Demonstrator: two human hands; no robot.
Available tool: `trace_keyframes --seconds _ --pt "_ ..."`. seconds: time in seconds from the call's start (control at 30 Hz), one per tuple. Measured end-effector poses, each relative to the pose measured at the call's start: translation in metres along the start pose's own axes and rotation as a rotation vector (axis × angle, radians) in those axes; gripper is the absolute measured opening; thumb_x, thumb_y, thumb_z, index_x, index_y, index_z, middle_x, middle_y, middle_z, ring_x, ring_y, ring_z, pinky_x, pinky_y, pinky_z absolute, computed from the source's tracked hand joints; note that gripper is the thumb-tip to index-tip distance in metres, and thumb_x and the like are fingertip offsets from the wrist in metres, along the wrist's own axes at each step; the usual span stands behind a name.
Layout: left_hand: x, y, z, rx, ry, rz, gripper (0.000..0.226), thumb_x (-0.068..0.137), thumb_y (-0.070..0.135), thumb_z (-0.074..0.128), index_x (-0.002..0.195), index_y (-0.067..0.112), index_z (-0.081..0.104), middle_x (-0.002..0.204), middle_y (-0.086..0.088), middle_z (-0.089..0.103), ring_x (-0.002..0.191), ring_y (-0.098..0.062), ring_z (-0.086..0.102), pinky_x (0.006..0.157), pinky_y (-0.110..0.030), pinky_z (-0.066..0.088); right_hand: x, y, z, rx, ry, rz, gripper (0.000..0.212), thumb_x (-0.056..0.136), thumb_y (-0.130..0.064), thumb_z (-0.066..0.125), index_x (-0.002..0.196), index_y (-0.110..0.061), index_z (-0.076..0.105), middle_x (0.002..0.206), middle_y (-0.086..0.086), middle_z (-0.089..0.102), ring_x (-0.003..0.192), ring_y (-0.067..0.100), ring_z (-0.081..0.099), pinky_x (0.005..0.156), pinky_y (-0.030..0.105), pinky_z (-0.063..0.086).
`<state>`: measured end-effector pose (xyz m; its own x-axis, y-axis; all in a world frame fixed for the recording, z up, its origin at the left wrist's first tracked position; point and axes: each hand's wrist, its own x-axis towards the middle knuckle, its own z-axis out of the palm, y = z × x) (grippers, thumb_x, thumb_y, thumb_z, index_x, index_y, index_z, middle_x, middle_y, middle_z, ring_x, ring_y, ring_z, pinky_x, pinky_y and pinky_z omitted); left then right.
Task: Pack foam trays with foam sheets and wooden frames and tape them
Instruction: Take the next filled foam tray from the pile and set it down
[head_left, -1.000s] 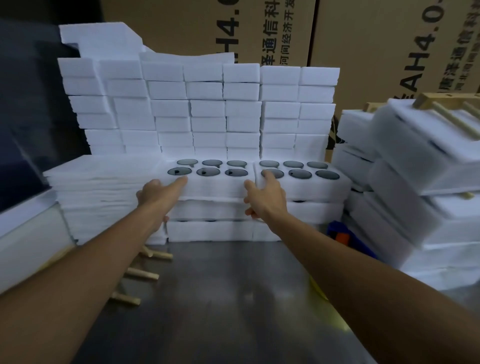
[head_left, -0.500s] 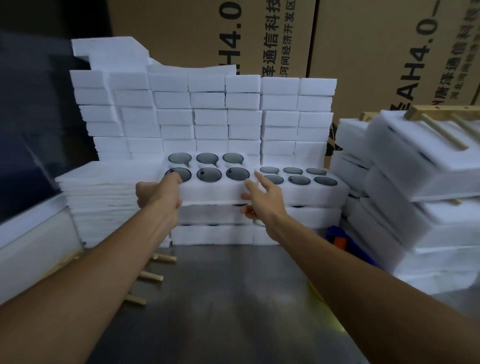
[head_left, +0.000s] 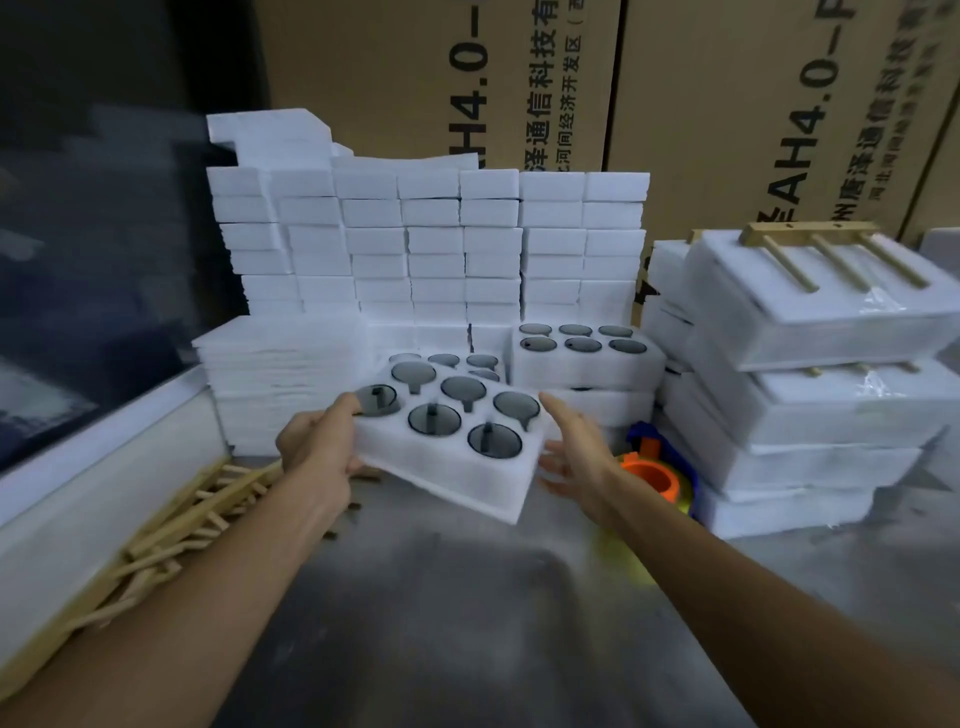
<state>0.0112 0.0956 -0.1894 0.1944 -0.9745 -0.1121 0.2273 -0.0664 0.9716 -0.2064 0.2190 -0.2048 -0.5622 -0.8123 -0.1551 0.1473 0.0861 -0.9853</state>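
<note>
Now the tray (head_left: 452, 441) hangs in the air above the table's (head_left: 467, 597) far middle, tilted, its six round pockets facing up so the dark lids inside stay seated. The left hand (head_left: 317, 441) grips its left edge, thumb on top, carrying the weight. The right hand (head_left: 571, 447) is open, fingers spread beside the right edge, seemingly ready to steady it. Frames (head_left: 171, 525) lie heaped at the left edge and sheets (head_left: 280, 364) are stacked just behind, both within reach for packing. A tape dispenser (head_left: 649, 475) waits right.
</note>
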Motion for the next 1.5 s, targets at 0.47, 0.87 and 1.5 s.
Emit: trace_keyframes --seconds 0.47,0.87,1.5 --pt "-0.036 -0.072 -0.022 -0.034 -0.189 -0.087 0.031 0.07 0.024 0.088 0.089 0.007 0.07 0.09 -0.01 0.073 0.075 -0.022 0.064 0.069 -0.032 0.056 -0.057 0.083 -0.035 -0.022 -0.118 0.111 0.041 0.095 -0.046 0.061 0.11 -0.01 0.072 0.094 0.012 0.078 0.073 0.027 0.075 0.059 0.038 0.059" --pt "-0.038 -0.096 -0.029 0.009 -0.638 -0.091 0.04 0.063 0.022 0.07 0.102 0.025 0.076 0.105 -0.013 0.074 0.092 -0.034 0.071 0.086 -0.051 0.055 -0.074 0.098 -0.016 -0.705 0.085 -0.302 0.056 0.09 -0.052 0.059 0.055 -0.012 0.043 0.049 0.001 0.039 0.05 0.016 0.041 0.053 0.034 0.039" --pt "-0.042 -0.111 -0.035 -0.082 -0.646 -0.014 0.045 0.089 -0.005 0.048 0.097 0.027 0.078 0.104 -0.008 0.075 0.092 -0.025 0.07 0.082 -0.039 0.054 -0.041 0.104 0.003 -0.155 -0.09 -0.316 0.035 0.096 -0.014 0.06 0.121 -0.037 0.069 0.113 -0.012 0.074 0.107 0.011 0.07 0.101 0.047 0.052"
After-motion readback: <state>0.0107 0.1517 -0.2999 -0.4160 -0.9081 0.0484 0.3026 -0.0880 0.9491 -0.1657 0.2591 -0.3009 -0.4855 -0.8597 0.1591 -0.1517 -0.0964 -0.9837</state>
